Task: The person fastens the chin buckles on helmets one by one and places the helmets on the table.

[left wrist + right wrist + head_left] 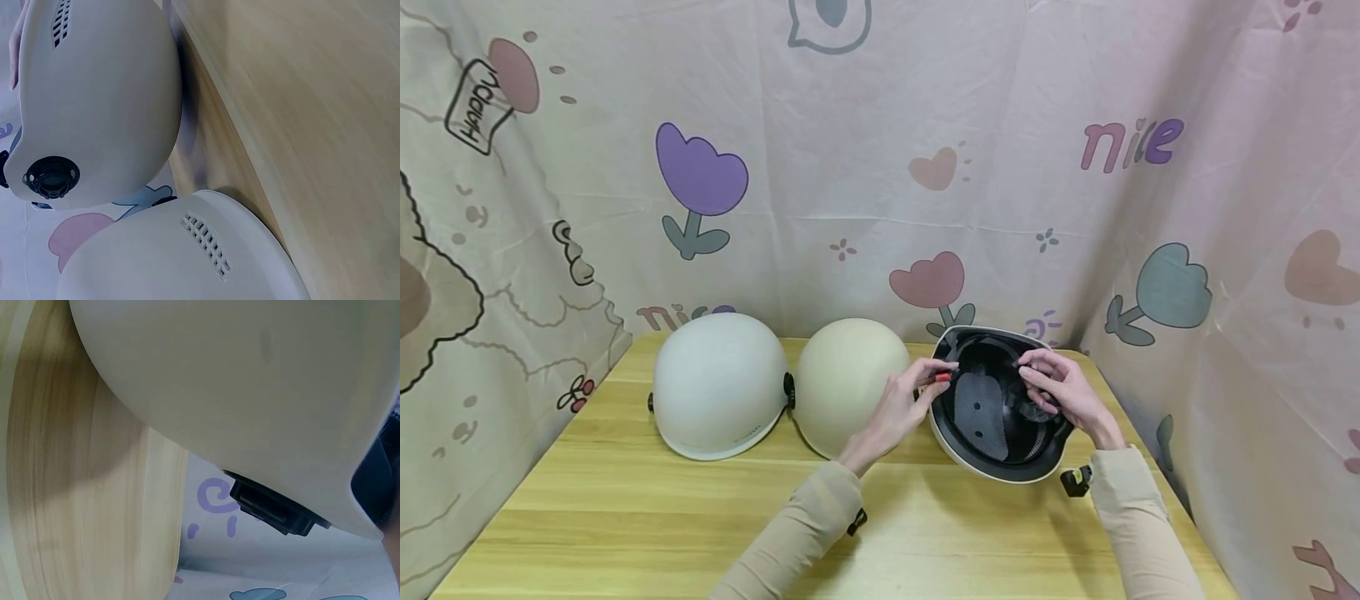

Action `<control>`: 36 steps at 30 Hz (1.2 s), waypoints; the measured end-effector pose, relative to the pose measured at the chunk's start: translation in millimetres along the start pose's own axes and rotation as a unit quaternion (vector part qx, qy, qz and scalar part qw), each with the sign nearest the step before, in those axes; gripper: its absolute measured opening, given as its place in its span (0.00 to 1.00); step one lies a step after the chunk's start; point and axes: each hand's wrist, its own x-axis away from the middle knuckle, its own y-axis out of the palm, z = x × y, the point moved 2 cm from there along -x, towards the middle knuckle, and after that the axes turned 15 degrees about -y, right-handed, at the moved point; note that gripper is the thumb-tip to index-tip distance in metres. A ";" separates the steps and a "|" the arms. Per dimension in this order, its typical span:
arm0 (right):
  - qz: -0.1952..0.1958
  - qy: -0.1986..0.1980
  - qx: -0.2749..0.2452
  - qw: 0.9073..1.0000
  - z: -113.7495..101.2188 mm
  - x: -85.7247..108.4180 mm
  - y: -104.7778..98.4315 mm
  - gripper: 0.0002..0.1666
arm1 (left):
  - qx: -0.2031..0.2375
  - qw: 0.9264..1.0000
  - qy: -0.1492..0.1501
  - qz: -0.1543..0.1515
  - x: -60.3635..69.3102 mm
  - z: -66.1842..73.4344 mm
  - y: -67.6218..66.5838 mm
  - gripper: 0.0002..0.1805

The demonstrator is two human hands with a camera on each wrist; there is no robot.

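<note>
An upturned pale helmet (996,471) lies at the right of the table, its black padded inside facing up. Over its left rim my left hand (895,404) pinches a chin-strap buckle with a red tab (942,378). My right hand (1063,387) is above the right side of the opening, fingers curled and pinching a small dark part of the chin strap, mostly hidden. The left wrist view shows the helmet's outer shell (106,106) with a round black fitting (52,177). A black clip (272,506) shows on the shell in the right wrist view.
A cream helmet (842,375) stands dome up just left of the upturned one, partly behind my left hand. Farther left is a white helmet (718,383), also dome up. A printed curtain (850,167) hangs behind the wooden table (625,517).
</note>
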 end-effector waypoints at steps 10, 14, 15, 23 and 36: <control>0.012 0.010 0.007 1.000 -0.1 1.8 -0.2 0.16 | -0.090 0.993 0.047 0.057 -1.5 3.0 3.9 0.15; 0.023 0.011 0.011 1.000 -0.7 1.9 -0.9 0.23 | -0.098 0.990 0.075 0.062 -4.6 8.4 8.0 0.17; 0.023 0.011 0.014 1.000 -0.6 1.8 -1.0 0.23 | -0.101 0.990 0.076 0.058 -5.4 10.1 9.3 0.19; 0.019 0.008 -0.011 1.000 2.6 2.5 -1.9 0.18 | -0.165 0.983 0.082 0.005 -9.7 14.5 21.7 0.22; -0.002 0.013 0.007 1.000 3.1 4.3 -0.2 0.16 | -0.232 0.970 0.039 -0.065 -13.6 0.7 30.9 0.19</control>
